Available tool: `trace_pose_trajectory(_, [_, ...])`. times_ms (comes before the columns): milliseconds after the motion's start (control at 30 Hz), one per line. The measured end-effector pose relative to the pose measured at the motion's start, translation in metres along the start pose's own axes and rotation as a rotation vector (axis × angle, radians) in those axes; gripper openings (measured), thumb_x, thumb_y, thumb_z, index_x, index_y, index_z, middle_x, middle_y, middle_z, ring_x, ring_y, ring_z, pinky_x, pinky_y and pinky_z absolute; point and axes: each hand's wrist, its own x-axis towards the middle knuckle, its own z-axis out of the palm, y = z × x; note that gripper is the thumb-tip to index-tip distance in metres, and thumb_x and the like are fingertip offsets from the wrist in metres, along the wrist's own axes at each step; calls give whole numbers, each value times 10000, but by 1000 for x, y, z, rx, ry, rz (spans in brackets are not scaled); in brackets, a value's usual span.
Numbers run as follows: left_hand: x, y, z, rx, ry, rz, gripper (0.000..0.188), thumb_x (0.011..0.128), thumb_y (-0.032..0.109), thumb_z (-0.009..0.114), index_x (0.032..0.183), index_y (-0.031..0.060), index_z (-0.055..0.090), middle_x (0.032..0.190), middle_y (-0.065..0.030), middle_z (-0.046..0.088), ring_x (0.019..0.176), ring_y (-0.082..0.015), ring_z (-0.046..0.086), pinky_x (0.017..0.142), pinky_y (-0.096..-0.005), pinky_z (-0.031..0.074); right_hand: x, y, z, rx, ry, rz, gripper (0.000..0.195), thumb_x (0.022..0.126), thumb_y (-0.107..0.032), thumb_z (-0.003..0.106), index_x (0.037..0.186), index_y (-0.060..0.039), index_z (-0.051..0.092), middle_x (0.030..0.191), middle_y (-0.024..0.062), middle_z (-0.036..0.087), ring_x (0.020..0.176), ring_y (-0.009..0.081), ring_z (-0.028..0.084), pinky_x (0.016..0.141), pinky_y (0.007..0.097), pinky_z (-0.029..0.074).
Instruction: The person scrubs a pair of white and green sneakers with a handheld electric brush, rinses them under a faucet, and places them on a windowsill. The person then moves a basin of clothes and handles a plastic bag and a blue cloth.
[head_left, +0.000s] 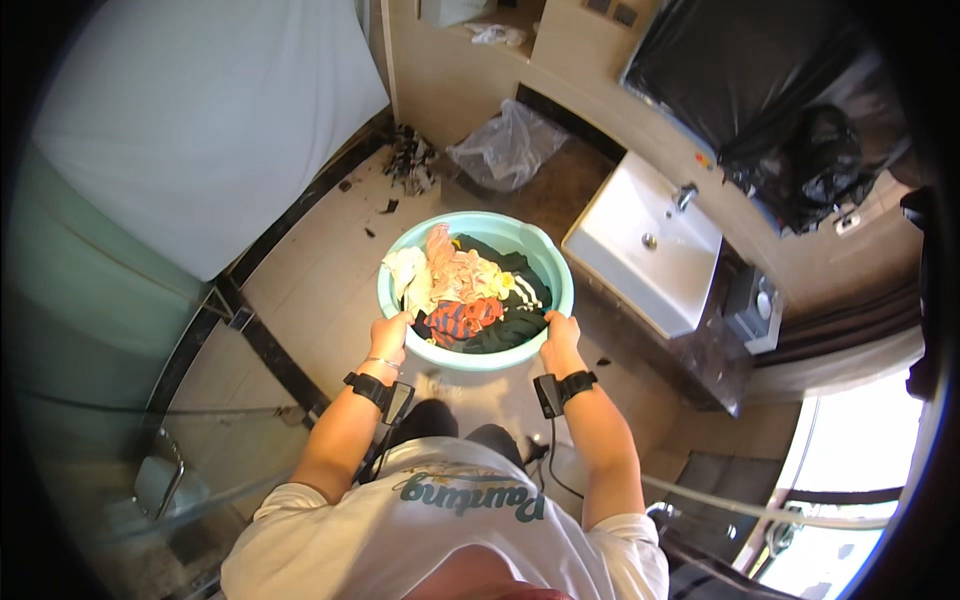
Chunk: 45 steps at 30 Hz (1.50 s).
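A round light-green plastic basin (480, 363) is held out in front of my body, above the tiled floor. My left hand (390, 337) grips its rim at the near left, and my right hand (561, 336) grips the rim at the near right. Clothes fill the basin: a cream garment (409, 276) at the left, a salmon-pink one (456, 274) in the middle, a red-and-navy striped one (454, 321) near my side, and dark fabric (510, 328) with white stripes farther right. My fingertips inside the rim are partly hidden by the clothes.
To the right, a white rectangular washbasin (637, 262) with a metal faucet (684, 196) stands on a dark stone counter (705, 375). A clear plastic bag (510, 146) lies at the counter's far end. Debris (409, 161) litters the floor by the wall. A pale sheet (225, 112) hangs at the left.
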Motion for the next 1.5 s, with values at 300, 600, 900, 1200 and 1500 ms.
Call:
trace_pose_trajectory(300, [39, 62, 101, 239, -29, 39, 147, 622, 59, 670, 652, -50, 574, 602, -43, 525, 497, -172, 483, 441, -349, 347, 53, -63, 21, 41, 87, 76, 243, 695, 58, 569, 927, 34, 503, 868, 144, 550, 738, 252, 556, 619, 406, 500])
trace_pose_trajectory(600, [74, 68, 146, 419, -258, -29, 296, 764, 294, 667, 763, 3, 610, 643, -59, 579, 512, -166, 547, 441, -283, 401, 104, -74, 26, 0, 118, 27, 288, 699, -30, 605, 971, 6, 517, 844, 121, 546, 709, 234, 521, 620, 383, 458])
trace_pose_trajectory(900, [181, 143, 197, 966, -415, 154, 369, 947, 392, 498, 893, 38, 587, 735, -53, 566, 636, -185, 576, 538, -294, 454, 139, -69, 1, -1369, -2, -615, 381, 732, -107, 624, 1093, -36, 524, 1012, 150, 568, 925, 303, 556, 813, 377, 491])
trace_pose_trajectory(1200, [294, 141, 292, 688, -665, -214, 510, 931, 310, 525, 1402, 170, 391, 1219, -42, 548, 851, -166, 616, 651, -278, 465, 133, -37, 49, 225, 408, 70, 344, 746, -96, 582, 1084, -42, 545, 1034, 120, 567, 940, 280, 585, 802, 460, 522])
trace_pose_trajectory(1500, [349, 144, 293, 250, -651, -271, 566, 909, 265, 608, 1361, -15, 414, 1430, -135, 412, 1311, -253, 403, 1082, -358, 304, 94, 5, 75, 264, 588, 182, 409, 778, -131, 579, 1159, 6, 521, 1131, 162, 570, 996, 321, 604, 853, 481, 526])
